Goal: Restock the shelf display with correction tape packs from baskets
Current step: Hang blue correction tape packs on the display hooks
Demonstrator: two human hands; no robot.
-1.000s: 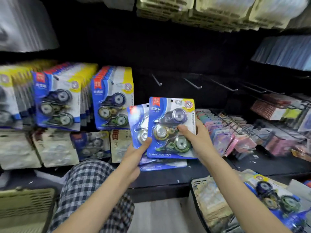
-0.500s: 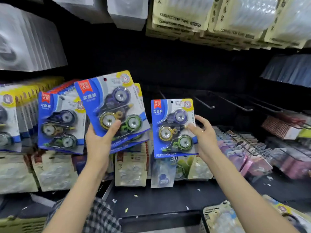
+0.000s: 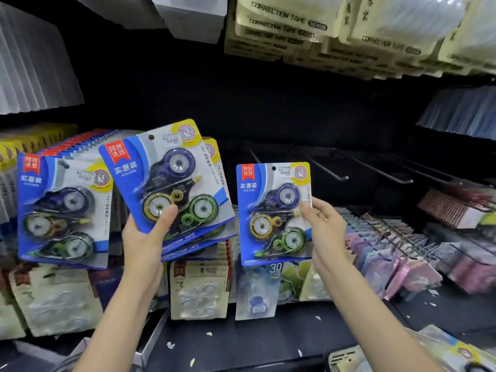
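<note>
My left hand [image 3: 146, 234] grips a small fanned stack of blue correction tape packs [image 3: 166, 181], tilted to the right, in front of a hanging row of the same packs [image 3: 63, 210] at the left. My right hand [image 3: 324, 226] holds a single correction tape pack [image 3: 273, 213] upright by its right edge, just below and left of several bare metal pegs [image 3: 328, 170]. Each pack shows three tape dispensers: purple, yellow and green.
Beige correction tape packs [image 3: 316, 30] hang overhead. Cream packs [image 3: 200, 288] hang in the lower row. Pink and purple packs [image 3: 397, 259] fill pegs at the right. A basket corner [image 3: 346, 358] with more packs sits at the lower right. The black shelf ledge [image 3: 241, 342] lies below.
Both hands rose from low near the basket to the peg row and split the packs: the left took the stack up and left, the right kept one pack.
</note>
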